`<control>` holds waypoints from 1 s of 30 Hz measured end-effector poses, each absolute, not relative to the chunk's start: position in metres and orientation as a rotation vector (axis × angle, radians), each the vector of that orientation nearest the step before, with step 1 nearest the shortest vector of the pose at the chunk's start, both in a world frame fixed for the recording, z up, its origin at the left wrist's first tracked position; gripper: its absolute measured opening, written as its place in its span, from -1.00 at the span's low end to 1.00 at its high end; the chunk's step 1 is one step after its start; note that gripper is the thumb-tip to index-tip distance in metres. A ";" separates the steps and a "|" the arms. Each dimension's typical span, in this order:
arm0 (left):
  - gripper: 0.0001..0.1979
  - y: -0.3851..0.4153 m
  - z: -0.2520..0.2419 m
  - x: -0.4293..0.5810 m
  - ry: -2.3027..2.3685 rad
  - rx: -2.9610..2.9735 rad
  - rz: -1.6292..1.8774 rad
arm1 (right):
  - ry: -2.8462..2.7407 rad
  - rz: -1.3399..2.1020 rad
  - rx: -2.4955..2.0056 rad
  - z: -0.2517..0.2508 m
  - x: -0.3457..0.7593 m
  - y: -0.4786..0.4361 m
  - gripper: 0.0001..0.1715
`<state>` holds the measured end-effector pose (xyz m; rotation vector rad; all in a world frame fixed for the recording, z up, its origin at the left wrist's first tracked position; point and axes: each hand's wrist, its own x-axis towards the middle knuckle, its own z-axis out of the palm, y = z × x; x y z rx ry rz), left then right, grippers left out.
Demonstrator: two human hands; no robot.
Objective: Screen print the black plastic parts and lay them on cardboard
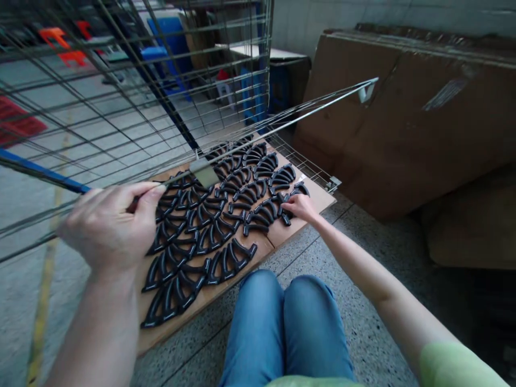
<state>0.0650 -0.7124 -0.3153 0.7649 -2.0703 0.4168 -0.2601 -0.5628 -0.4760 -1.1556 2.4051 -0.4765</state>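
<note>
On a cardboard sheet (pixel 271 240) low in a wire cage (pixel 121 107), nested rows of black curved parts (pixel 201 236) are handled.
A raised wire panel (pixel 282 115) is held up by the left hand (pixel 107 228), fingers closed round its rod. The right hand (pixel 300 207) is laid on the rightmost parts, fingertips curled; a pinch cannot be confirmed. Should the left grip loosen, the panel could be dropped onto the outstretched forearm, and a nudge could disorder the rows. Speckled terrazzo floor (pixel 363 258) is seen beneath, cardboard boxes (pixel 403 134) are stacked rightward, and blue furniture is glimpsed beyond the mesh.
</note>
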 end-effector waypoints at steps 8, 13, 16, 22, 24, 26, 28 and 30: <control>-0.79 -0.697 -0.330 0.066 -2.104 0.803 0.417 | 2.774 -0.056 -0.739 -0.497 -0.370 -0.528 -0.61; -0.83 -0.663 -0.366 0.068 -2.220 0.880 0.202 | 2.791 -0.110 -1.191 -0.497 -0.329 -0.530 -0.55; -0.81 -0.639 -0.403 0.071 -2.322 0.983 0.006 | 2.562 -0.163 -1.575 -0.504 -0.270 -0.526 -0.67; -0.81 -0.612 -0.477 0.075 -2.443 1.155 -0.258 | 1.971 -0.131 -2.011 -0.536 -0.170 -0.518 -0.61; -0.82 -0.610 -0.492 0.075 -2.488 1.187 -0.274 | 1.941 -0.137 -2.036 -0.542 -0.163 -0.519 -0.59; -0.81 -0.609 -0.503 0.075 -2.523 1.206 -0.275 | 1.948 -0.134 -2.033 -0.546 -0.163 -0.520 -0.59; -0.79 -0.608 -0.510 0.075 -2.542 1.215 -0.287 | 2.001 -0.099 -1.968 -0.548 -0.164 -0.522 -0.62; -0.78 -0.607 -0.514 0.074 -2.548 1.220 -0.316 | 2.047 -0.044 -1.885 -0.549 -0.164 -0.524 -0.65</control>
